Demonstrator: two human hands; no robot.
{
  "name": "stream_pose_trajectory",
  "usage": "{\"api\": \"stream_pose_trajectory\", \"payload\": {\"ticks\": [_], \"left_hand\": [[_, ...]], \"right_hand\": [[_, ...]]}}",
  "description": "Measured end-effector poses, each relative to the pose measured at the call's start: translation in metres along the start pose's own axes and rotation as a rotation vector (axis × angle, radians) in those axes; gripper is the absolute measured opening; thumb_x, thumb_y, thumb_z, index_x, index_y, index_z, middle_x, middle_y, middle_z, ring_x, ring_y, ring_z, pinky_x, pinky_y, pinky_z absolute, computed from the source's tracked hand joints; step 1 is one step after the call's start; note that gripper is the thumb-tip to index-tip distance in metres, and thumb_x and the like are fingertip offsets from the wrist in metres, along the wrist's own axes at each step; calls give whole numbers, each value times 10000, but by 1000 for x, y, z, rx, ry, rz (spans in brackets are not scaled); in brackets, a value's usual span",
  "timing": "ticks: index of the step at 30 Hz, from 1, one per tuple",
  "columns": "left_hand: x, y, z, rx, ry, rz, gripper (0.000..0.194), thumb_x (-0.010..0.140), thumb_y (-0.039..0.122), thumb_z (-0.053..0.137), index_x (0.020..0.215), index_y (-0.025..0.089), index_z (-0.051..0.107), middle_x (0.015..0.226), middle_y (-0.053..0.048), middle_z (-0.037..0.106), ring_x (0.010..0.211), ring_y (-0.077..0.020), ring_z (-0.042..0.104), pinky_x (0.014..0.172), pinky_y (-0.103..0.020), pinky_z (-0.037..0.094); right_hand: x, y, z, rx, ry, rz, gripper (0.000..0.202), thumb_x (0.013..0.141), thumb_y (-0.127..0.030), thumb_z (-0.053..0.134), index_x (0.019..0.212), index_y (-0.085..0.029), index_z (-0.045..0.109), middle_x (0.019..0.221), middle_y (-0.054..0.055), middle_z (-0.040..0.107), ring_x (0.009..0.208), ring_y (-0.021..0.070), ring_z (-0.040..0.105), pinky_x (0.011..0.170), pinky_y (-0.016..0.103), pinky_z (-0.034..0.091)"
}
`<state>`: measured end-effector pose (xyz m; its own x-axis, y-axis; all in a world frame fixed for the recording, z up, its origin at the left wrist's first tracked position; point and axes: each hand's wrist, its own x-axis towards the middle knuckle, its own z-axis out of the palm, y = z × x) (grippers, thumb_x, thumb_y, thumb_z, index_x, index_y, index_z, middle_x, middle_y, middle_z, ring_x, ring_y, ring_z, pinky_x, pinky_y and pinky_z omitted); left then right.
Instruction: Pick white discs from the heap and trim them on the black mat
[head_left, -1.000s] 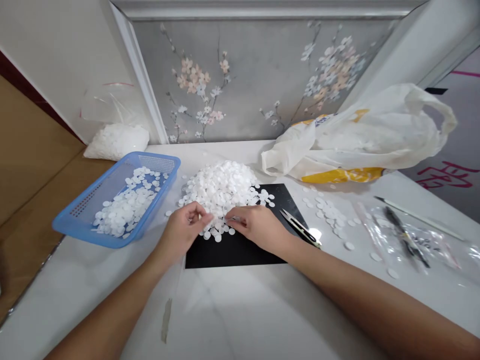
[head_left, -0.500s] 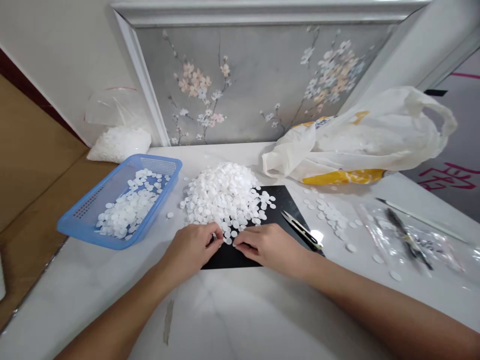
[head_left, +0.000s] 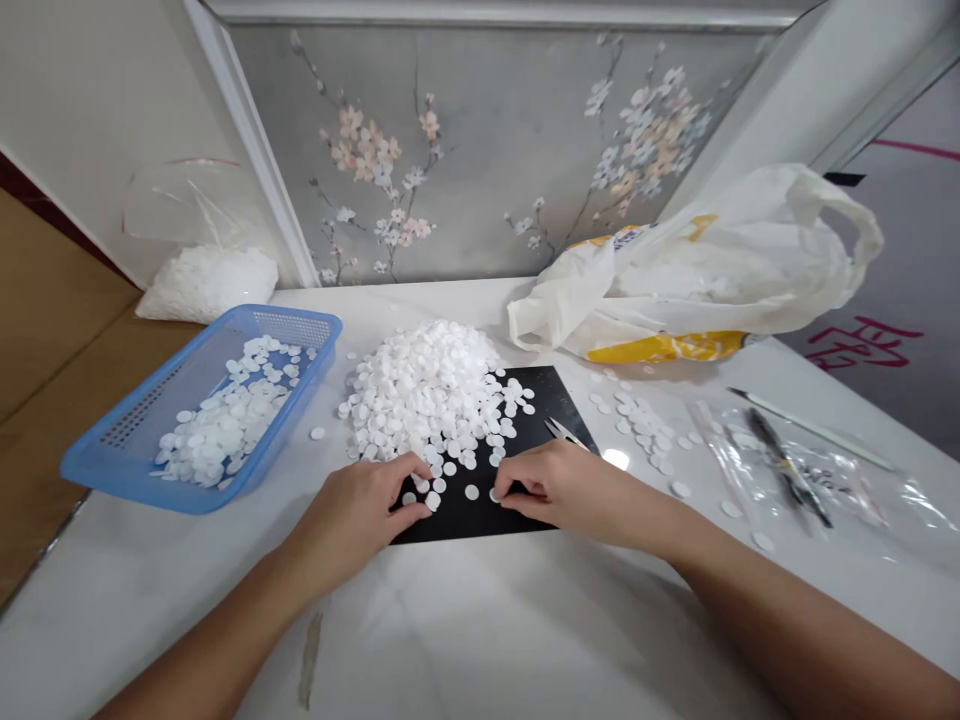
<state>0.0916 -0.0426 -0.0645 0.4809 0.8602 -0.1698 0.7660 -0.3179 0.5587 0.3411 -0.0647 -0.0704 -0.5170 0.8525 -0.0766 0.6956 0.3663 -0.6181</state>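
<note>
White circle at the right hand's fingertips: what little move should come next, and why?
I'd guess the right hand should pinch that white circle snugly: it sits at the fingertips, apart from the big pile, and I can't tell whether the grip is firm.

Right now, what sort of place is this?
Likely a handwork spot, perhaps at home: white discs heaped partly over a black mat, blue basket holding more, framed floral panel behind.
</note>
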Motion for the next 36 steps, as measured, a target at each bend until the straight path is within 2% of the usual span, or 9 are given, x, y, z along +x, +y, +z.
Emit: {"api": "stream_pose_trajectory", "payload": {"ticks": [3, 6, 10, 14, 22, 26, 29, 32, 36], "left_hand": [[-1, 4, -2, 45, -41, -10, 128, 750, 372, 664, 837, 283, 639, 582, 53, 539, 524, -154, 467, 504, -226, 270], [-3, 10, -2, 66, -91, 22, 85, 785, 353, 626, 799, 274, 653, 620, 44, 592, 549, -152, 502, 518, -228, 288], [-6, 13, -4, 73, -175, 81, 231, 828, 324, 574, 1041, 321, 664, 677, 47, 625, 589, -150, 546, 546, -222, 330], [-6, 12, -7, 92, -145, 53, 349, 897, 359, 488, 1237, 356, 565, 747, 45, 678, 596, -148, 574, 566, -226, 362], [-5, 15, 5, 176, -93, 111, 186, 879, 349, 539, 994, 285, 670, 941, 33, 737, 791, -183, 663, 668, -252, 407], [-5, 20, 12, 213, -104, 113, 134, 866, 270, 554, 940, 268, 665, 869, 44, 738, 705, -165, 654, 619, -244, 386], [-5, 23, 14, 193, -94, 147, 127, 865, 207, 536, 873, 252, 654, 766, 53, 712, 627, -135, 620, 573, -226, 358], [-4, 25, 19, 181, -75, 226, 186, 863, 143, 496, 795, 237, 641, 701, 57, 681, 617, -124, 605, 563, -220, 347], [-1, 27, 26, 126, -59, 247, 175, 879, 189, 512, 830, 247, 670, 776, 58, 722, 677, -131, 644, 609, -220, 385]], "right_hand": [[2, 1, -3, 64, 20, 63, 71, 795, -236, 661, 736, -227, 698, 538, -54, 553, 453, 87, 425, 456, 210, 290], [5, 1, -1, 57, 118, 139, 76, 808, -193, 642, 771, -227, 699, 512, -65, 503, 454, 87, 419, 467, 207, 295], [6, 1, 3, 43, 63, 117, 146, 810, -145, 619, 873, -237, 712, 523, -65, 513, 464, 86, 438, 488, 205, 310], [4, 4, 2, 62, 37, 109, 139, 814, -214, 642, 926, -246, 717, 556, -54, 551, 472, 90, 458, 486, 206, 322], [4, 5, 5, 47, 49, 69, 81, 774, -157, 669, 733, -218, 703, 556, -51, 550, 490, 87, 462, 475, 198, 311], [5, 8, 5, 30, 65, -7, 64, 775, -159, 677, 726, -194, 696, 632, -27, 634, 544, 97, 525, 507, 202, 335], [4, 11, 2, 90, 10, -8, 73, 804, -215, 663, 757, -216, 719, 634, -32, 668, 542, 102, 557, 508, 203, 355], [6, 11, 2, 63, 105, 47, 131, 842, -206, 608, 846, -237, 734, 651, -28, 690, 555, 118, 587, 524, 215, 389], [11, 6, 11, -4, 114, -84, 237, 873, -160, 562, 1032, -241, 718, 899, 11, 747, 761, 159, 669, 695, 243, 468]]}}
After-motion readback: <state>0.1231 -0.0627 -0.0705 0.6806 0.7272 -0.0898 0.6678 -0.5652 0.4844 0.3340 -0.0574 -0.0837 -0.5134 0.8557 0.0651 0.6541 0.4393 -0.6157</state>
